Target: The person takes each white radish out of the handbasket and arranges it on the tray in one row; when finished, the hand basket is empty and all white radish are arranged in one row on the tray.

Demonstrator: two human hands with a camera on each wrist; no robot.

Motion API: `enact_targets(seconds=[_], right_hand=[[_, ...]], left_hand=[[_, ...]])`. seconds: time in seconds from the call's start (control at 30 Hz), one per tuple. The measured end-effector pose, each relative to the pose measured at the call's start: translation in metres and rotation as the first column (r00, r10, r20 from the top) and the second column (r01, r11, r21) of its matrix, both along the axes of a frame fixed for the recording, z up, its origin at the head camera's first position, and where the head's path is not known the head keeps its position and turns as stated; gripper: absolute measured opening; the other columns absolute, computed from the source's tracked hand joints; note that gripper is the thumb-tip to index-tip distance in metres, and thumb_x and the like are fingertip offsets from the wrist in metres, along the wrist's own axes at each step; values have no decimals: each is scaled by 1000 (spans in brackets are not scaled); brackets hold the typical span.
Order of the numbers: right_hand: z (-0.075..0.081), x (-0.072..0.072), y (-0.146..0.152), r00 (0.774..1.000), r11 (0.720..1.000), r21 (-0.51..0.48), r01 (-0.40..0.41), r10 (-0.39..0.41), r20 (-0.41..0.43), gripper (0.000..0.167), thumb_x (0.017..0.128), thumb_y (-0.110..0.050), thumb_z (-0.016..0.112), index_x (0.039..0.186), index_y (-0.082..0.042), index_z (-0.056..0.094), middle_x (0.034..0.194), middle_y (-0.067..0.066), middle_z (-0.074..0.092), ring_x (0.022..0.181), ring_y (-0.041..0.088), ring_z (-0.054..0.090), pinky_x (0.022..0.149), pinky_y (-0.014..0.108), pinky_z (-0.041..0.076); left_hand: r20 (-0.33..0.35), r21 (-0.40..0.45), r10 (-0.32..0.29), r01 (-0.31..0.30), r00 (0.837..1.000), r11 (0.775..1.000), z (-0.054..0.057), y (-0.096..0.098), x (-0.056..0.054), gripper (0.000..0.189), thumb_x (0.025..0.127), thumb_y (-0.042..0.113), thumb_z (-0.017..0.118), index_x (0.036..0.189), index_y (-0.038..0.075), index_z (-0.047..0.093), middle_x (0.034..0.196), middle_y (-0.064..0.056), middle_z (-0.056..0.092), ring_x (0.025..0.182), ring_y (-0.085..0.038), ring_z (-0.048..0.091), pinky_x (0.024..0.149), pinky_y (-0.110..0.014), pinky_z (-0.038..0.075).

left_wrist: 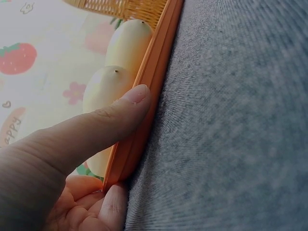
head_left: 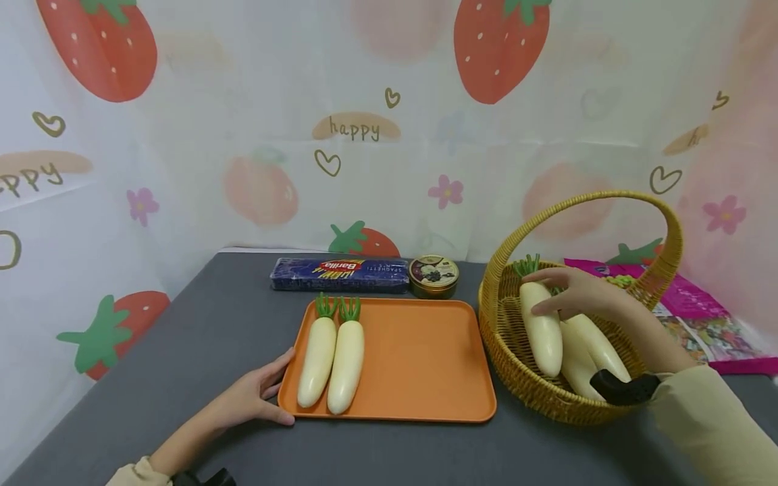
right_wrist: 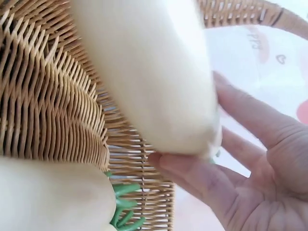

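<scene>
The right hand (head_left: 574, 291) grips a white radish (head_left: 543, 334) near its green-stubbed top, thumb and fingers on either side. The radish slants within the round wicker basket (head_left: 523, 383) at the right of the counter (head_left: 231, 317), leafy end far, rounded tip near; whether it touches the radishes beneath, I cannot tell. At least two more radishes (head_left: 598, 344) lie in the basket, to the right of the held one, under the arched handle (head_left: 598, 194).

The left hand (head_left: 255, 393) holds the near left corner of the orange tray (head_left: 419, 358), its grip closed over the rim with the thumb on the near side. On the tray's left part, two white radishes (head_left: 346, 368) lie side by side, leaves pointing far.

Beyond the tray stand a blue Barilla spaghetti pack (head_left: 340, 275) and, just right of it, a round lidded tin (head_left: 433, 273). A magenta printed bag (head_left: 711, 331) lies right of the basket.
</scene>
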State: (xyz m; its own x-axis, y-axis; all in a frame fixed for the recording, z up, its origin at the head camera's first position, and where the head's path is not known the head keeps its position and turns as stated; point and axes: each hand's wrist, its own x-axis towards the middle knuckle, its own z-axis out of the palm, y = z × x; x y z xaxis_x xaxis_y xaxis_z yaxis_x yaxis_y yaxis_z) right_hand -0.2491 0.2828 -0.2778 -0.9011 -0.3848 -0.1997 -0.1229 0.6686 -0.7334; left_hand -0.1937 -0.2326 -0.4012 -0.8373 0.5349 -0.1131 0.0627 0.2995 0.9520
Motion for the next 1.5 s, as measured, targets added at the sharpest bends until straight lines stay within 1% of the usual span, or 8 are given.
enact_targets(seconds=[0.23,0.47,0.83,1.1,1.17,1.27,1.37,1.5], right_hand=[[6,15,12,1000,996,-86,7,-6,18,70,81,-27,67,138,-5,33,140,24,20,113,37,43,81,42,47],[10,29,13,1000,992,-129,4,-6,-10,66,83,-23,65,138,-7,33,139,23,24,110,35,46,79,41,48],[6,45,14,1000,978,-208,5,-6,-4,68,83,-17,64,140,-3,29,141,27,14,108,37,47,79,44,48],[1,57,14,1000,969,-247,-14,10,-19,66,83,-15,64,139,-2,30,142,29,10,119,48,28,79,47,47],[0,61,12,1000,964,-263,-29,29,-2,65,84,-13,63,139,-2,30,142,29,10,119,47,29,79,47,46],[-2,69,10,997,952,-301,-58,67,22,63,85,-10,61,139,-1,30,141,30,10,113,41,41,79,47,46],[-2,75,7,994,936,-343,-84,101,32,59,86,-7,59,138,-3,32,140,32,12,105,34,50,79,47,46],[-1,81,2,991,916,-388,-102,126,37,55,86,-5,58,137,-7,37,139,33,12,103,33,53,77,46,47]], left_hand=[[10,-10,-3,3,1000,1000,4,2,-2,106,68,11,78,141,-6,4,144,-23,-2,130,-32,3,97,-26,29],[2,-17,2,-2,1000,1000,4,1,-1,105,68,12,78,141,-6,5,144,-23,-1,130,-33,4,97,-26,29],[-5,-30,-12,12,1000,999,7,1,-1,103,70,13,77,140,-8,4,143,-26,-1,130,-34,5,96,-27,30],[-1,1,-2,2,1000,1000,4,2,0,103,69,10,77,140,-7,5,143,-25,-1,129,-33,5,96,-26,31],[11,9,-2,2,1000,1000,1,2,2,103,69,9,77,140,-7,5,144,-25,-1,129,-33,4,96,-25,31],[21,25,-5,4,1000,1000,-2,1,4,103,68,8,77,141,-6,6,144,-23,0,130,-33,3,97,-25,30],[0,35,-10,10,1000,999,-2,0,3,102,68,7,78,141,-4,7,145,-23,1,130,-33,3,97,-26,30],[-23,35,-13,13,1000,999,0,0,0,102,68,8,78,142,-2,9,145,-22,2,130,-32,3,98,-28,29]])
